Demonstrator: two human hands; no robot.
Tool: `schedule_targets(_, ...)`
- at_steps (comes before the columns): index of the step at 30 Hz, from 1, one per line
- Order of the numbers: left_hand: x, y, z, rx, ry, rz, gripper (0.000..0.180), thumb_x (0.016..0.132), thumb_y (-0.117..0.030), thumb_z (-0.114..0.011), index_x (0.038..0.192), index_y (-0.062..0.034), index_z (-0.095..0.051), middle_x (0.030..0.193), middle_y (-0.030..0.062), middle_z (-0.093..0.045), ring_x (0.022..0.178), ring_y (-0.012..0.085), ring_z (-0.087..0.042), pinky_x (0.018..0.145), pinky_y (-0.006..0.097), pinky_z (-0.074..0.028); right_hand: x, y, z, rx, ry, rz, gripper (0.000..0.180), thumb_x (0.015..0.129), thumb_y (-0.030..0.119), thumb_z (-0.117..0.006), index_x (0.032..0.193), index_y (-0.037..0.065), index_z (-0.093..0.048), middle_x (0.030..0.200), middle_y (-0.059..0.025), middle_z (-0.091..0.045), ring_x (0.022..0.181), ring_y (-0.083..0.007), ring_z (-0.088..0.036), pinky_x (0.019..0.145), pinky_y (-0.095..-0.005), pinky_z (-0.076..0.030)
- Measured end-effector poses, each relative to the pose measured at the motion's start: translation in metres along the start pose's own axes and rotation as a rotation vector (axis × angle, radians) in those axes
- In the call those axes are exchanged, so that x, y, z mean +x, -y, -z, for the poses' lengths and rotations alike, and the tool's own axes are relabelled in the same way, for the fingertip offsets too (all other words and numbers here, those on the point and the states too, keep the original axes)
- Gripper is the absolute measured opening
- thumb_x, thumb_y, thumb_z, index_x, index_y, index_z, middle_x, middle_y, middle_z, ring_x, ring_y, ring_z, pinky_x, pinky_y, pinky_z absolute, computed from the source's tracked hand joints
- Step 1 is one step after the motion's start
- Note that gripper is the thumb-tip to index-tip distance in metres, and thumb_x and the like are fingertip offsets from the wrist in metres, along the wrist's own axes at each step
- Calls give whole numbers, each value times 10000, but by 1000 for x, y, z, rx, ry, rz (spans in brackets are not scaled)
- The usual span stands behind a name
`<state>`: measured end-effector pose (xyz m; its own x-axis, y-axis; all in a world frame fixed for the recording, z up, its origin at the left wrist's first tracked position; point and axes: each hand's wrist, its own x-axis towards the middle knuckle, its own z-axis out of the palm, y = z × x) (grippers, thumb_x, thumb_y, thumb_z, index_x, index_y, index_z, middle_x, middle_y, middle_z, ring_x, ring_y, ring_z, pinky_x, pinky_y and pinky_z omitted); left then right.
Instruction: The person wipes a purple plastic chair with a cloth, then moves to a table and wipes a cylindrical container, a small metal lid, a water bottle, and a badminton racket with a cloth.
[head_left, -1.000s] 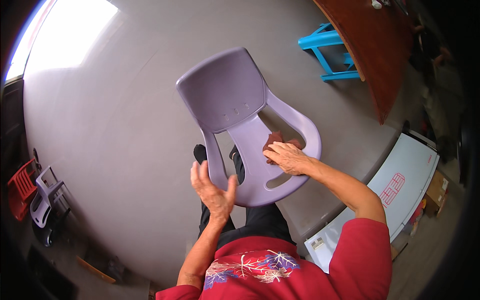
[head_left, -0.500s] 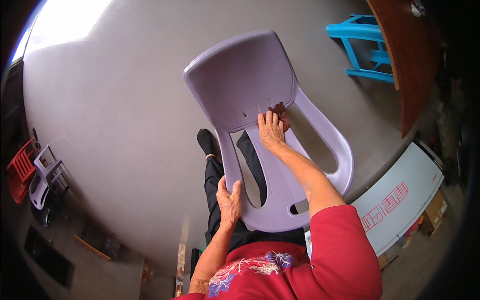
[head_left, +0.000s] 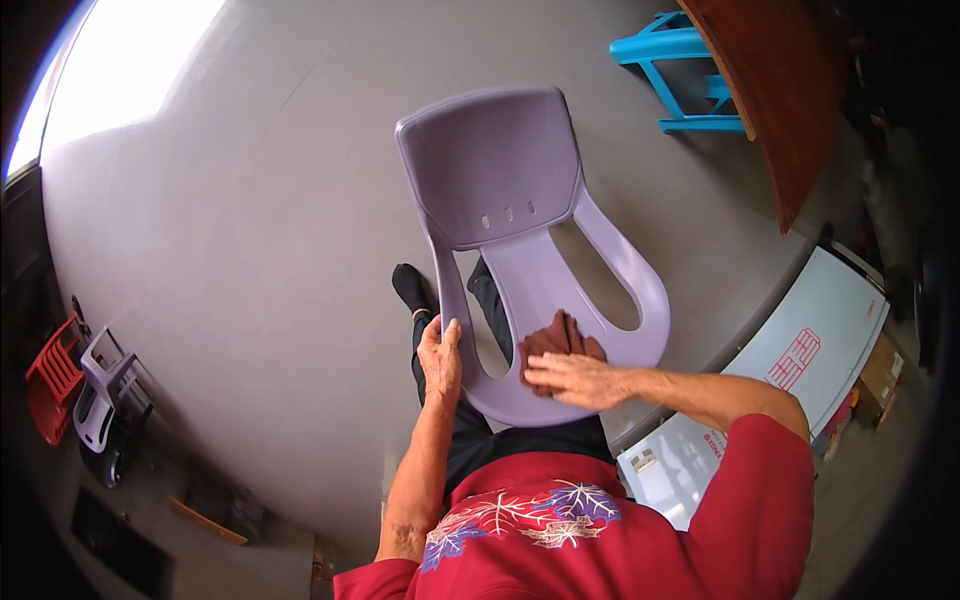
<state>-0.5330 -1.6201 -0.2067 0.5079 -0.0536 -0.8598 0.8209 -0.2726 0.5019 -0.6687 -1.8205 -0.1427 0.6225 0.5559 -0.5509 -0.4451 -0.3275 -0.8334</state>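
Left hand (head_left: pixel 439 365) curled, right hand (head_left: pixel 577 380) palm-down

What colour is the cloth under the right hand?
The cloth is reddish brown; head view.

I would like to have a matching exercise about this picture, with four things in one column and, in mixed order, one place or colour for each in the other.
Column 1
1. cloth
2. left hand
3. stool at the upper right
4. slatted chair at the far left

Column 2
A. bright blue
B. at the left side of the large purple chair
C. red
D. under the right hand

Right pairs: 1-D, 2-B, 3-A, 4-C
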Motion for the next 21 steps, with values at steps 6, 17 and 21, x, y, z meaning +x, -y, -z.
schedule_targets(6, -1, -8, -1, 5, 31, 62, 325, 870, -185, -575, 1121, 18, -538, 867, 12, -574, 766, 80, -517, 716, 211, -425, 15, 2, 8, -90, -76, 59, 624, 833, 156, -558, 1378, 141, -254, 1394, -126, -313, 1302, -300, -285, 1014, -450, -287)
schedule_targets(17, -21, 17, 7, 52, 66, 88, 375, 901, -126, -535, 1241, 25, -483, 1033, 30, -589, 885, 84, -546, 803, 223, -444, 159, -152, -6, -166, -905, -689, 258, 864, 260, -542, 1054, 93, -494, 1073, -172, -509, 867, -356, -501, 768, -477, -405)
schedule_targets(21, -18, 11, 6, 93, 70, 68, 376, 903, -137, -531, 1236, 30, -485, 1006, 19, -590, 870, 74, -532, 784, 213, -439, 248, -128, 8, 287, -1489, -337, 295, 890, 206, -499, 1126, 35, -457, 1033, -159, -507, 981, -302, -471, 842, -422, -377)
